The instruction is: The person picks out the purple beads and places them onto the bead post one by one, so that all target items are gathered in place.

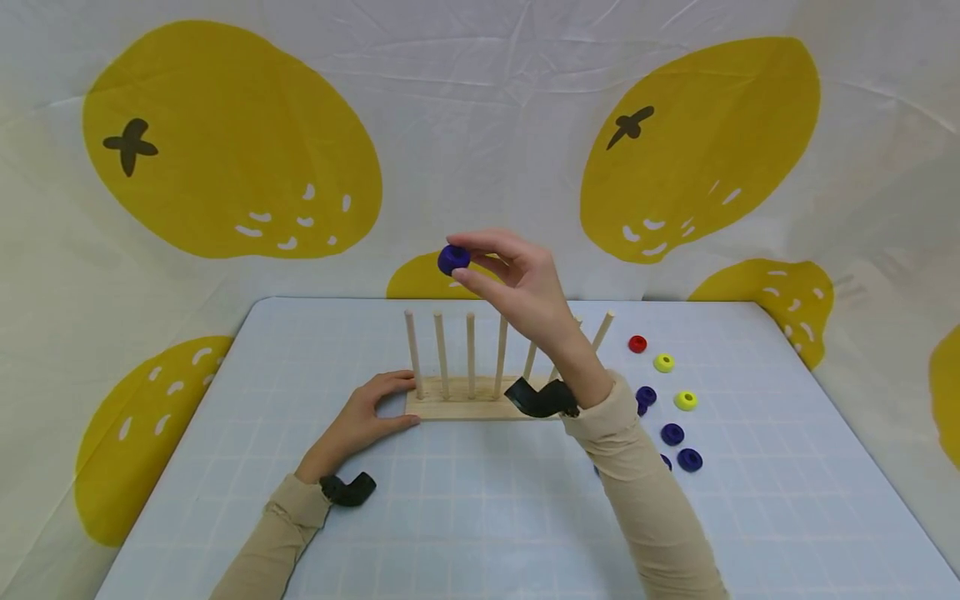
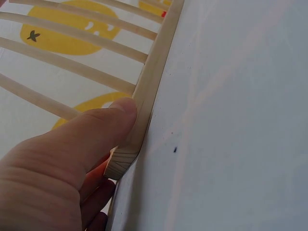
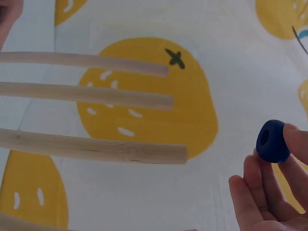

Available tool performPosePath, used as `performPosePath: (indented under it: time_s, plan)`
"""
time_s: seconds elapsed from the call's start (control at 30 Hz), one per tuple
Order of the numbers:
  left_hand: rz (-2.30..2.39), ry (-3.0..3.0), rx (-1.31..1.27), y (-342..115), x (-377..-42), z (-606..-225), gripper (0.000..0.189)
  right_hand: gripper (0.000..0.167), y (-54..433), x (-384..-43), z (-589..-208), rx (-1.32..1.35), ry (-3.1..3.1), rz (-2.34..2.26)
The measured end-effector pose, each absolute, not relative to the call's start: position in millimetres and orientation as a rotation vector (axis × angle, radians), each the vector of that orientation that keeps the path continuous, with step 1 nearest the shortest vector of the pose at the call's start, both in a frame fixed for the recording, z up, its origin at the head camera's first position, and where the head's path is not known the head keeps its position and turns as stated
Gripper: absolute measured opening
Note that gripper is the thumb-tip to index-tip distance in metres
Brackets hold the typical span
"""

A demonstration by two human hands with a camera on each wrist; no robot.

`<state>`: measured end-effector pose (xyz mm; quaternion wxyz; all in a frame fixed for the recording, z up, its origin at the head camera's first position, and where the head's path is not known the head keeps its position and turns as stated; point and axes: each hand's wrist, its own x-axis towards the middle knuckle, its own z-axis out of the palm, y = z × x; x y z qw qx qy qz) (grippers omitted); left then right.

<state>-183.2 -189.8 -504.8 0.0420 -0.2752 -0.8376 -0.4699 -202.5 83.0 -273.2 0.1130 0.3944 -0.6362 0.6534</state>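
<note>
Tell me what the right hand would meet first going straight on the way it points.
Leftward in the head view, the right hand and its pinched blue bead seem clear of the wooden pegs; the patterned backdrop might come first, though depth is unclear.

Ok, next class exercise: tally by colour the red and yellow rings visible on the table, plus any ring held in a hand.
Red ring: 1
Yellow rings: 2
Dark blue ring, held in the right hand: 1
Total: 4
</note>
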Motion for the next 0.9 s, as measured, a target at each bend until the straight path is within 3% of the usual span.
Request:
performPosePath:
  time_s: [0.5, 0.9]
  plan:
    - [-1.440, -2.606, -0.778, -185, -181, -502, 0.055, 0.033, 63, -222, -284, 1.388, -1.915, 1.827]
    - [-1.425, -2.602, -0.816, -176, -163, -461, 0.049, 0.030, 61, -225, -293, 1.385, -2.199, 1.636]
